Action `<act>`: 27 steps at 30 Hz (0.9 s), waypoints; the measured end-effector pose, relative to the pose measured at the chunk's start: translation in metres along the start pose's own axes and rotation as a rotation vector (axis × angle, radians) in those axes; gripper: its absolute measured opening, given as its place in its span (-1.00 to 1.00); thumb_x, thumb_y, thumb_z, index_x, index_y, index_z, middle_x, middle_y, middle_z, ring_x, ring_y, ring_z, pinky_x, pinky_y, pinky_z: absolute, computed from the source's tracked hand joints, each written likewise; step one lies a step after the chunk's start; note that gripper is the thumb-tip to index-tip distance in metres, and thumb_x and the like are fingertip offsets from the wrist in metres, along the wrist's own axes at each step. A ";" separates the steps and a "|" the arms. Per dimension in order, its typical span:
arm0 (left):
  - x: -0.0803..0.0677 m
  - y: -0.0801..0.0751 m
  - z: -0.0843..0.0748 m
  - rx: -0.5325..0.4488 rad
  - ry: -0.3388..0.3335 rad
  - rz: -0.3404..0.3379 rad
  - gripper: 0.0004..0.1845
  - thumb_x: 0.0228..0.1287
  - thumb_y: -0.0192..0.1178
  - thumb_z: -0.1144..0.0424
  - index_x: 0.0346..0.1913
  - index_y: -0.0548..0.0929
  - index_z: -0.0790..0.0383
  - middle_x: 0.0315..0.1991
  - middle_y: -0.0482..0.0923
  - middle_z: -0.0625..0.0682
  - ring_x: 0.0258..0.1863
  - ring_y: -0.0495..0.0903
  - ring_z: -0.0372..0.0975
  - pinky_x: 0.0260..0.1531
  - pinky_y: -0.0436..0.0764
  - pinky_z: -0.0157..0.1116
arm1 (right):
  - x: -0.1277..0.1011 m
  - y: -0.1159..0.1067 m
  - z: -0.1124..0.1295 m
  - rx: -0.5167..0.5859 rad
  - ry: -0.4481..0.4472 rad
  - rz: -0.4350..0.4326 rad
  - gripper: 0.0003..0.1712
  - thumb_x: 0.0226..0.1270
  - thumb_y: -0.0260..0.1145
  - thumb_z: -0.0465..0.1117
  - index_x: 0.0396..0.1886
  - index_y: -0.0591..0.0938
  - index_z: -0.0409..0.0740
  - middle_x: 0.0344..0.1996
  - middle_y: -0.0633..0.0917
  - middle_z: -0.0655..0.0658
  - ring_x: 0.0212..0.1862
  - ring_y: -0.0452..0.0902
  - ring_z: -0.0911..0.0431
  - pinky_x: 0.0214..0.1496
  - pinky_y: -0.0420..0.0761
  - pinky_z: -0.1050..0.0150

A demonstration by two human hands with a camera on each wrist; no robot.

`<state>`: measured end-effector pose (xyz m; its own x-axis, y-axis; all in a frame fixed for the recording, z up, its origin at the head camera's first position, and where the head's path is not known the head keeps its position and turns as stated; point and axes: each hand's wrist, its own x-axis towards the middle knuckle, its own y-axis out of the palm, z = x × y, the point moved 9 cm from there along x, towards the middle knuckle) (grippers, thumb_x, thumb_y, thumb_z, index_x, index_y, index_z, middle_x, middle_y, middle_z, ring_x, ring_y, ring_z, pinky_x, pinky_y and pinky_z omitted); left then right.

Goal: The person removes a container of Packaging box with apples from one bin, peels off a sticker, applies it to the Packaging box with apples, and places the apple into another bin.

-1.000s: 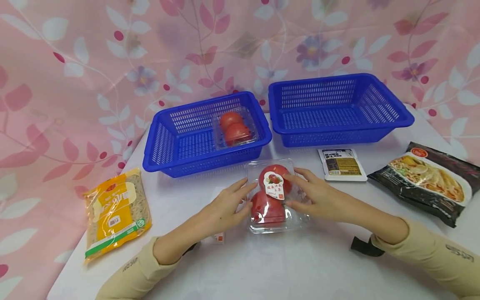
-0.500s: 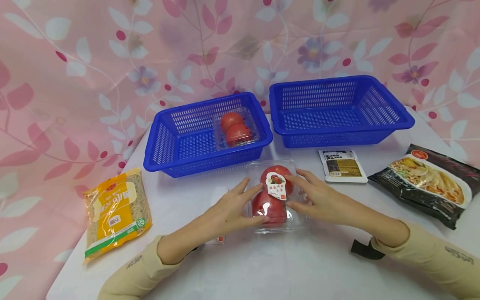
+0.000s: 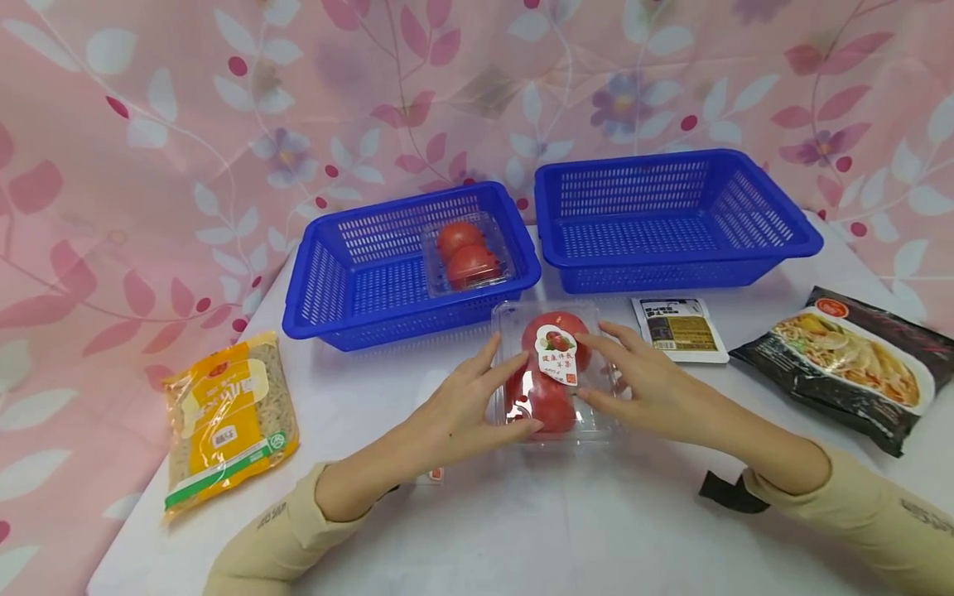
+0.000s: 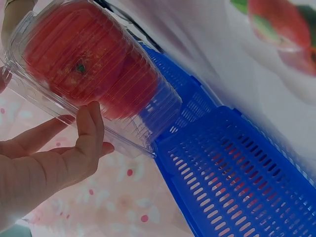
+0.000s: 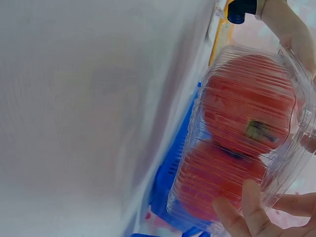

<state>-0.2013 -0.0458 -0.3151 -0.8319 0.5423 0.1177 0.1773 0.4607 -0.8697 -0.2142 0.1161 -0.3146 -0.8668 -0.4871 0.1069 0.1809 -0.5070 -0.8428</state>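
A clear plastic fruit box point(image 3: 522, 323) with two red round fruits point(image 3: 553, 407) and a white picture label point(image 3: 557, 356) is between my hands at the middle of the table. My left hand point(image 3: 465, 406) grips its left side, thumb near the front edge and fingers spread along the lid. On the opposite side my right hand point(image 3: 648, 381) holds the box, its fingers reaching over the edge beside the label. Both wrist views show the ribbed plastic box point(image 4: 91, 59) with fingertips against it; a fruit's stem end point(image 5: 259, 131) shows through in the right wrist view.
Behind stand two blue baskets; the left basket point(image 3: 358, 319) holds another fruit box point(image 3: 469, 257), and the right basket point(image 3: 671, 269) is beside it. A yellow bag point(image 3: 231, 422) lies left; a white-and-gold packet point(image 3: 681, 329) and black noodle bag point(image 3: 857, 364) lie right. A small card point(image 3: 432, 476) is partly under the left arm.
The fruit box has shifted slightly away from me and to the right, with both hands following. The left thumb has moved from the box's side to its front edge.
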 end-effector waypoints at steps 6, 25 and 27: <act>0.004 -0.004 -0.007 -0.010 0.040 -0.038 -0.21 0.02 0.27 -0.17 0.34 0.29 -0.02 0.39 -0.01 0.19 0.30 0.15 0.03 0.02 0.42 -0.04 | -0.002 -0.012 0.003 -0.024 -0.009 -0.050 -0.26 0.16 0.28 0.11 0.28 0.33 -0.10 0.26 0.22 -0.38 -0.38 0.55 0.19 -0.39 0.59 0.24; 0.037 -0.013 -0.032 -0.032 0.167 -0.114 -0.25 0.02 0.31 -0.08 0.29 0.36 0.09 0.40 -0.02 0.20 0.30 0.17 0.00 0.06 0.40 -0.09 | -0.001 -0.052 -0.001 -0.065 -0.039 -0.177 -0.31 0.12 0.36 -0.03 0.22 0.38 -0.20 0.26 0.21 -0.35 -0.37 0.55 0.16 -0.41 0.59 0.27; 0.042 -0.013 -0.034 -0.032 0.166 -0.109 -0.24 0.02 0.31 -0.09 0.30 0.36 0.09 0.40 -0.02 0.20 0.32 0.13 0.00 0.06 0.40 -0.09 | -0.001 -0.056 -0.003 -0.083 -0.032 -0.185 -0.30 0.13 0.35 -0.02 0.22 0.38 -0.20 0.26 0.21 -0.35 -0.38 0.54 0.14 -0.41 0.58 0.24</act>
<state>-0.2205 -0.0054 -0.2830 -0.7491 0.5957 0.2898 0.1100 0.5432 -0.8323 -0.2245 0.1471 -0.2691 -0.8661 -0.4145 0.2795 -0.0200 -0.5299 -0.8478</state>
